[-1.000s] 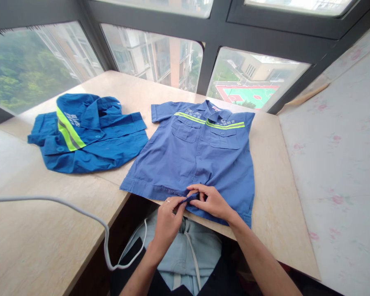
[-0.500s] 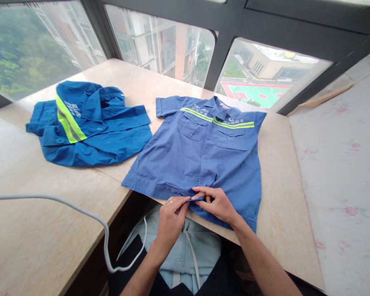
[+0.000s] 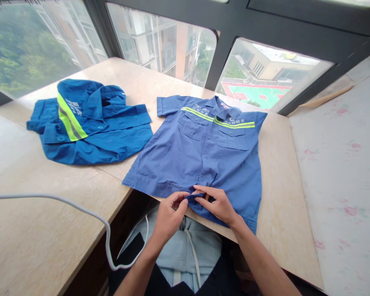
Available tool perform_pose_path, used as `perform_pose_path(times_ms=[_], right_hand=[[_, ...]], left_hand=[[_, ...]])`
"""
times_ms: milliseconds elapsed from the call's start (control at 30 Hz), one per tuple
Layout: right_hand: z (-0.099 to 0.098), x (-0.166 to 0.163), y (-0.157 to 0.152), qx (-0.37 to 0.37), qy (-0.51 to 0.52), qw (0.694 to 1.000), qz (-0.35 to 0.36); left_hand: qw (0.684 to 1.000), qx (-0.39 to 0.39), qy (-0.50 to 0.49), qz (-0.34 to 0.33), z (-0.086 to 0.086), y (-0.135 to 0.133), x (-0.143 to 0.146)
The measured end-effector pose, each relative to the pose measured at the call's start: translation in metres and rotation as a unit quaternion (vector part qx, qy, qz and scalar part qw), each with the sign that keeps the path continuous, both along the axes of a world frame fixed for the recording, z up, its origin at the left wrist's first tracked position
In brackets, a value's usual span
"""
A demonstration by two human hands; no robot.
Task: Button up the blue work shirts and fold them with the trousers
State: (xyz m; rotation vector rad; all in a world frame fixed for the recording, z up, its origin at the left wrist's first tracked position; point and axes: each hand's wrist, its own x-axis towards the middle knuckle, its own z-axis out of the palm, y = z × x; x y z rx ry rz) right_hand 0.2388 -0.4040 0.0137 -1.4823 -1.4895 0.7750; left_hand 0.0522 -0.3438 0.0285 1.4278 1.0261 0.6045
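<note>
A blue short-sleeved work shirt [image 3: 179, 152] lies front up, collar toward the windows, with a yellow-green reflective stripe across its chest. At the middle of its bottom hem, my left hand [image 3: 171, 211] pinches the edge of the front placket between thumb and fingers. My right hand [image 3: 217, 203] grips the same hem just to the right, its fingers closed on the cloth. The hem is lifted slightly between the two hands. A button shows on the placket just above them; whatever lies under my fingertips is hidden.
A second, darker blue work shirt [image 3: 111, 139] lies bunched on the left of the pale counter [image 3: 283, 181]. A white cable [image 3: 80, 209] loops across the left front over the counter's edge. Windows border the back, and a flowered wall [image 3: 342, 164] stands at the right.
My left hand has shifted slightly up along the hem, and its fingers hold the cloth edge a little differently. The right hand stays nearly in place. Both shirts lie as before.
</note>
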Motion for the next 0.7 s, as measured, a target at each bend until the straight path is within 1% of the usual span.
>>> perform_pose_path(times_ms=[67, 133, 200, 267, 367, 433, 500, 600, 700], right_hand=[[0.003, 0.0, 0.001, 0.017, 0.001, 1.0, 0.012], [0.006, 0.0, 0.001, 0.05, 0.008, 0.998, 0.033], [0.008, 0.0, 0.001, 0.083, 0.01, 0.995, 0.048], [0.009, 0.0, -0.003, 0.107, -0.01, 0.993, 0.058], [0.008, -0.001, -0.011, 0.129, -0.083, 0.986, 0.059], [0.008, -0.001, -0.019, 0.138, -0.14, 0.979, 0.05], [0.008, -0.003, -0.026, 0.144, -0.192, 0.97, 0.04], [0.011, -0.005, -0.034, 0.154, -0.248, 0.956, 0.041], [0.019, -0.005, -0.041, 0.163, -0.28, 0.944, 0.054]], left_hand=[[1.0, -0.008, -0.01, -0.008, 0.0, 0.002, -0.002], [1.0, 0.004, -0.008, -0.022, 0.001, 0.003, -0.004], [0.997, 0.058, 0.012, -0.047, 0.002, 0.004, -0.005], [0.986, 0.136, 0.043, -0.081, 0.002, 0.004, -0.005], [0.953, 0.249, 0.119, -0.126, 0.0, 0.002, -0.005], [0.918, 0.323, 0.184, -0.141, -0.001, 0.001, -0.005], [0.881, 0.388, 0.228, -0.147, 0.0, 0.001, -0.005], [0.846, 0.452, 0.237, -0.153, 0.005, 0.004, -0.004], [0.822, 0.501, 0.208, -0.175, 0.01, 0.008, -0.007]])
